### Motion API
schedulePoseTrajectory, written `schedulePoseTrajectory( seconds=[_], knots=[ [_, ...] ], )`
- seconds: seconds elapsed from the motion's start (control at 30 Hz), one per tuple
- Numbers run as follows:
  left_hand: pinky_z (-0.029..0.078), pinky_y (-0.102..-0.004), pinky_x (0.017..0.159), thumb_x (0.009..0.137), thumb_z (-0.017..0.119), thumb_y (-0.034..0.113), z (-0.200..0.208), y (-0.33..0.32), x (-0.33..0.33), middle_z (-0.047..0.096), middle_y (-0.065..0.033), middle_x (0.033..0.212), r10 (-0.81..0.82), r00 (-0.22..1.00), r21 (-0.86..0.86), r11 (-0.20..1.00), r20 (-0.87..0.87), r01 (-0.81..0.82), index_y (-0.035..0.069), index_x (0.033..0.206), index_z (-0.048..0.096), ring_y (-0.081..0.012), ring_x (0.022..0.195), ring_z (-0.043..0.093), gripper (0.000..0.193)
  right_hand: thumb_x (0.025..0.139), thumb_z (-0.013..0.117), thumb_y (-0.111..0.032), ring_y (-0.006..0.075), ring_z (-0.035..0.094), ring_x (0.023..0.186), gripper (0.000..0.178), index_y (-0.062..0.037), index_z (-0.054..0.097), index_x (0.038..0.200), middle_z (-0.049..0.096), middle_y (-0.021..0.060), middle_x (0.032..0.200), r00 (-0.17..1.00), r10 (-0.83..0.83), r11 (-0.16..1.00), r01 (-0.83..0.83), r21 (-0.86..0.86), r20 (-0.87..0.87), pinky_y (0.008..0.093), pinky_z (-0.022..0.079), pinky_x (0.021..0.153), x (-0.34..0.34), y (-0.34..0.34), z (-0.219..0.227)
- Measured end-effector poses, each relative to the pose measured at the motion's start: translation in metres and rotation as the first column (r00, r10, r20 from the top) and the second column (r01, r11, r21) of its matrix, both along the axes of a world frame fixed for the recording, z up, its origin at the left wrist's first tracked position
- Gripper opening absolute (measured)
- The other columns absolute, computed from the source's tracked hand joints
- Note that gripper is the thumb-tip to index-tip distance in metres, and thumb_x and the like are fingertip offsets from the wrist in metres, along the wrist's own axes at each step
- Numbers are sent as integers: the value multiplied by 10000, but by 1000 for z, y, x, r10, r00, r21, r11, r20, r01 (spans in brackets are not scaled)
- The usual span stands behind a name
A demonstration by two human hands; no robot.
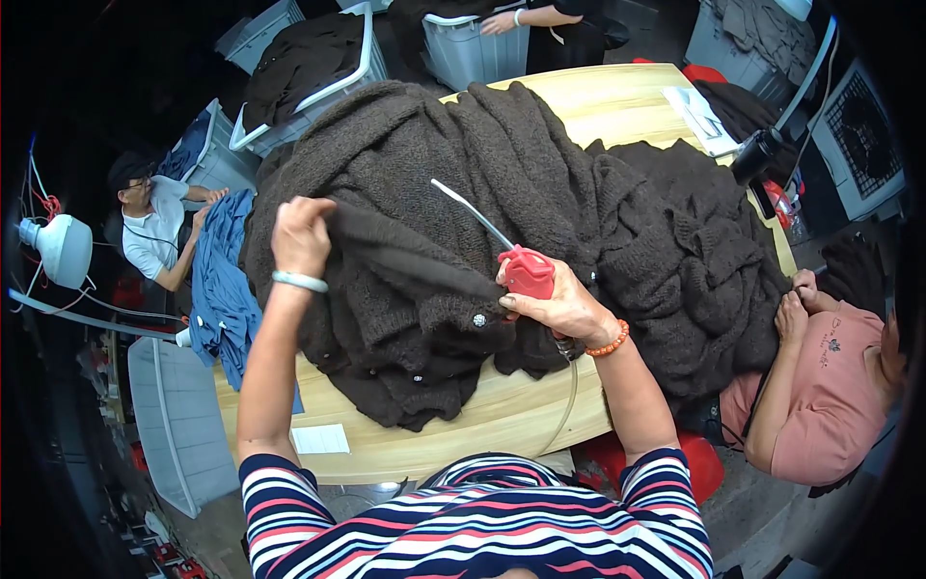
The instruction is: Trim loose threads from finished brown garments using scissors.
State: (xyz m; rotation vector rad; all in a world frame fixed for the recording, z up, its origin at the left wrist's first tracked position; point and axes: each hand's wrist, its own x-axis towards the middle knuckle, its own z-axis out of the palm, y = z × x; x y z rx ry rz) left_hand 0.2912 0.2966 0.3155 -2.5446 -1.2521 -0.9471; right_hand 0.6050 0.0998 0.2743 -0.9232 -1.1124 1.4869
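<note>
Brown knitwear (pixel 545 183) crowding table (pixel 617 106), blue cloth (pixel 224 275) leftward, bins (pixel 473 48) beyond

Above the tabletop (pixel 386 452), the left hand (pixel 302 236) pinches a dark brown sweater (pixel 410 256) and the right hand (pixel 559 301) grips a red air gun (pixel 530 273), while blue cloth (pixel 224 289) hangs over the left edge and a white paper slip (pixel 321 439) lies beside the near edge.

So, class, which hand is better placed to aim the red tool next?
Probably the right hand: it grips the red tool, nozzle over the dark knit cloth; the left hand pinches the cloth.
</note>
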Motion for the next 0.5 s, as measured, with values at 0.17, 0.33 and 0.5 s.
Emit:
schedulePoseTrajectory(
  seconds=[0.17, 0.33, 0.5],
  knots=[
    [522, -330, 705, 747, 546, -96, 38, 0, 24, 635, -137, 833, -271, 962, -260, 931, -22, 256, 0, 896, 690, -287, 775, 655, 228, 858, 733, -56, 72, 577, 898, 362, -5, 570, 1176, 587, 8, 1021, 1000, 7, 1000, -7, 16, -7, 266, 567, 752, 9, -5, -16],
    [404, -441, 1047, 661, 749, 82, 14, -49, 40, 495, -154, 1293, -372, 848, -440, 878, -378, 189, 113, 1312, 558, -351, 1236, 474, 679, 845, 734, -45, 76, 563, 923, 281, -7, 602, 1090, 591, 3, 1003, 998, -66, 998, 66, 1, -14, 268, 535, 782, 28, -18, -7],
    [396, -454, 1043, 692, 678, 35, -18, -29, 46, 581, -136, 1152, -290, 931, -205, 947, -223, 246, 98, 1222, 612, -336, 1172, 533, 538, 826, 723, -15, 71, 568, 954, 335, 9, 587, 1131, 626, 14, 1022, 993, -35, 995, 24, 94, 112, 258, 483, 869, 43, -35, 9]
  ],
)
